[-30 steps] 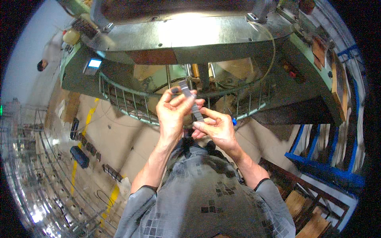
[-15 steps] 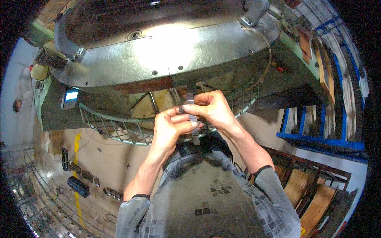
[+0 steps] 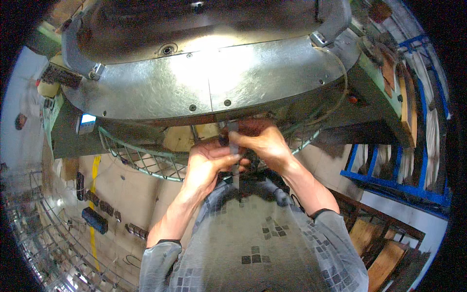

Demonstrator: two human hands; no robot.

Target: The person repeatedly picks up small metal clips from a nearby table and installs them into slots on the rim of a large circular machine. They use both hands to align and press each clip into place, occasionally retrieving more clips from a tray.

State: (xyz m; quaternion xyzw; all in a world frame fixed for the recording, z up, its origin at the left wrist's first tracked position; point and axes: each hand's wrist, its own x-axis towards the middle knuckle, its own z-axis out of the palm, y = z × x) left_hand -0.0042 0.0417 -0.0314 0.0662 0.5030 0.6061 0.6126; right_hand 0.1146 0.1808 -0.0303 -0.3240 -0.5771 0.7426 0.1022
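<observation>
Both hands meet just below the front edge of a broad, shiny metal plate (image 3: 146,95). Between them a narrow grey strip (image 3: 236,181) runs toward my body, its upper part partly covered by fingers. My left hand (image 3: 205,159) is closed, with thumb and fingers pinching the strip from the left side. From the other side my right hand (image 3: 266,145) grips the strip's upper part, thumb laid across it. A small dark piece (image 3: 224,139) shows near the right thumb tip; its kind cannot be made out.
A green wire guard (image 3: 141,168) curves below the plate. To the left is a small lit screen (image 3: 88,119). Blue racks (image 3: 389,180) stand on the right, above a shelf with wooden boards (image 3: 384,265). A yellow line (image 3: 95,209) marks the floor.
The plate sits lower in view and its front edge now shades my fingers. My hands stay together around the strip, with the fingers slightly shifted.
</observation>
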